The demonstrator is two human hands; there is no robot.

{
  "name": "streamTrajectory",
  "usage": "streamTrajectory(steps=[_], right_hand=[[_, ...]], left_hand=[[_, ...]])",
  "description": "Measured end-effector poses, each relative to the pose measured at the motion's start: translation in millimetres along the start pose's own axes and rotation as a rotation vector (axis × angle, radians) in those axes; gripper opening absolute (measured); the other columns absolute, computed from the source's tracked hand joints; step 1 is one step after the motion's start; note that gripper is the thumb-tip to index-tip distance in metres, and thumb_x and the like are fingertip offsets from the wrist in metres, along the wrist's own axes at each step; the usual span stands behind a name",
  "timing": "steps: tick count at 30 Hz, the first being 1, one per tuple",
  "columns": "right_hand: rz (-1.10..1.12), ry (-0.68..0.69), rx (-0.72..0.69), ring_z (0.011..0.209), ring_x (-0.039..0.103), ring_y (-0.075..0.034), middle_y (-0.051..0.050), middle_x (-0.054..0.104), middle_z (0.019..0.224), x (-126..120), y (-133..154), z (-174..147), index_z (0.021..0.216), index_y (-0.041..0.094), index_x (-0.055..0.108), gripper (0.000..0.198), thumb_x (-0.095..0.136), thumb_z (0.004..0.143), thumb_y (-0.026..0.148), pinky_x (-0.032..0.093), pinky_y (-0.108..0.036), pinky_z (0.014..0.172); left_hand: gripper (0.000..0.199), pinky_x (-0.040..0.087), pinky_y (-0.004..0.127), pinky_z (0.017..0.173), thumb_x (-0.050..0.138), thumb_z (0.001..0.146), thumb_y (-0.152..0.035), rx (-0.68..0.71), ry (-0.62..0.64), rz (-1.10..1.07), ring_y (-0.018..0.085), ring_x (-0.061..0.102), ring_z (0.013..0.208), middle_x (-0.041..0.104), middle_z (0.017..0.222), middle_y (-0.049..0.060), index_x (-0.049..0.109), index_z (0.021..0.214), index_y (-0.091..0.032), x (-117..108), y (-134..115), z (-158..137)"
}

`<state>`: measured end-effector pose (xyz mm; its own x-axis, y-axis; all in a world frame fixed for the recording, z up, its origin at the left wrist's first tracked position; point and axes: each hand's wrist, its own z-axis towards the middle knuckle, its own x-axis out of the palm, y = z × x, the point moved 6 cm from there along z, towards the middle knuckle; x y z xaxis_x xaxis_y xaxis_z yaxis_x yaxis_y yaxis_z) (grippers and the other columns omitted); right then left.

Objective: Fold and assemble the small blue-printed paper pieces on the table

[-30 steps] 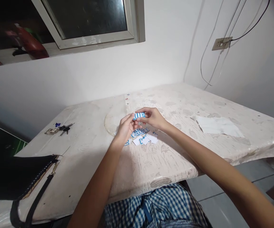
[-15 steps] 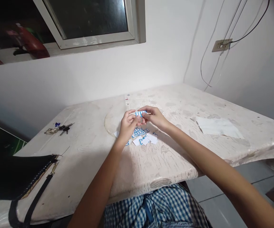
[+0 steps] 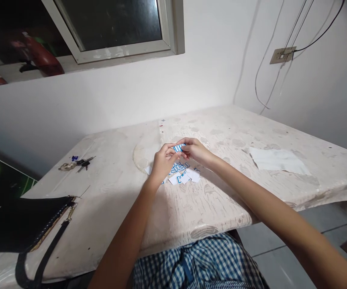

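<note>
Compared with one second ago: small white paper card with blue printed lettering lowered slightly and drawn closer between both hands; half a second ago, left fingers spread beside the card, now closed onto its left end. Left hand: grip pinched on the left edge of the card, thumb and forefinger together, remaining fingers curled. Right hand: grip pinched on the right edge of the same card, fingertips touching those of the left hand. Judged result of the change: card now under two-handed control, suited to fine work on it such as folding, bending or aligning; exact action not discernible at this size. Card position relative to grip: directly between the two sets of fingertips, held just above the bench, roughly level, printed face up toward the camera, mostly hidden by fingers. Directly below and just nearer than the hands: loose pile of similar white-and-blue paper cards, lying flat on the bench, some overlapping, apart from the held card. Elsewhere on the pale, patterned bench cover: white paper sheet well to the right, flat; bunch of metal keys with a blue tag well to the left; black handbag with strap at the near left corner. Blue-and-white checked garment visible below the bench edge. No other hands in view.
</note>
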<state>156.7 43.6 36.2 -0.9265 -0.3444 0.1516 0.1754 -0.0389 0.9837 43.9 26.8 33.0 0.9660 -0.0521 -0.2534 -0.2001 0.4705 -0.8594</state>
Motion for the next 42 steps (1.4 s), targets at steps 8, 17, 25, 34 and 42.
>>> streamTrajectory(steps=[8, 17, 25, 34, 42], right_hand=[[0.050, -0.047, -0.027, 0.042, 0.036, -0.009, 0.003, 0.042, 0.045, -5.4, 6.7, -1.1, 0.079, 0.013, 0.053, 0.025, 0.040, 0.060, 0.003, 0.024, -0.023, 0.043], [-0.183, -0.023, -0.143, 0.039, 0.037, -0.010, 0.004, 0.043, 0.046, -3.2, 7.2, 0.9, 0.082, 0.015, 0.051, 0.021, 0.038, 0.068, 0.005, 0.029, -0.023, 0.042], [-0.414, -0.090, -0.337, 0.055, 0.044, -0.012, 0.002, 0.049, 0.060, -7.4, 7.0, 2.1, 0.084, 0.016, 0.055, 0.020, 0.038, 0.073, 0.013, 0.034, -0.025, 0.055], [-0.725, -0.077, -0.681, 0.074, 0.049, -0.016, -0.004, 0.055, 0.083, 6.8, 22.9, -14.1, 0.085, 0.017, 0.055, 0.030, 0.033, 0.068, 0.004, 0.037, -0.027, 0.068], [-0.762, -0.057, -0.654, 0.069, 0.047, -0.014, -0.003, 0.053, 0.082, 8.5, 22.4, -16.9, 0.093, 0.017, 0.051, 0.032, 0.034, 0.070, 0.004, 0.035, -0.027, 0.066]], left_hand=[[0.027, 0.050, 0.029, 0.076, 0.058, 0.079, -0.035, -0.069, 0.003, -0.204, 0.014, 0.065, 0.074, 0.068, 0.079, 0.003, 0.056, 0.099, -0.018, 1.1, -0.3, 1.0], [0.028, 0.053, 0.031, 0.073, 0.067, 0.071, -0.034, -0.150, -0.011, -0.307, 0.014, 0.066, 0.068, 0.068, 0.074, 0.004, 0.060, 0.091, -0.015, -1.7, 5.4, 2.5], [0.025, 0.053, 0.030, 0.073, 0.067, 0.071, -0.031, -0.198, -0.025, -0.329, 0.015, 0.067, 0.068, 0.067, 0.070, 0.003, 0.061, 0.089, -0.015, -1.1, 5.3, 1.7], [0.012, 0.052, 0.034, 0.080, 0.064, 0.074, -0.024, -0.343, 0.025, -0.619, 0.017, 0.066, 0.079, 0.067, 0.080, 0.007, 0.060, 0.080, -0.014, 8.8, 13.2, -1.8], [0.006, 0.051, 0.034, 0.087, 0.055, 0.075, -0.013, -0.558, 0.020, -0.791, 0.020, 0.065, 0.091, 0.068, 0.083, 0.009, 0.060, 0.078, -0.015, 11.7, 30.6, -2.4]])
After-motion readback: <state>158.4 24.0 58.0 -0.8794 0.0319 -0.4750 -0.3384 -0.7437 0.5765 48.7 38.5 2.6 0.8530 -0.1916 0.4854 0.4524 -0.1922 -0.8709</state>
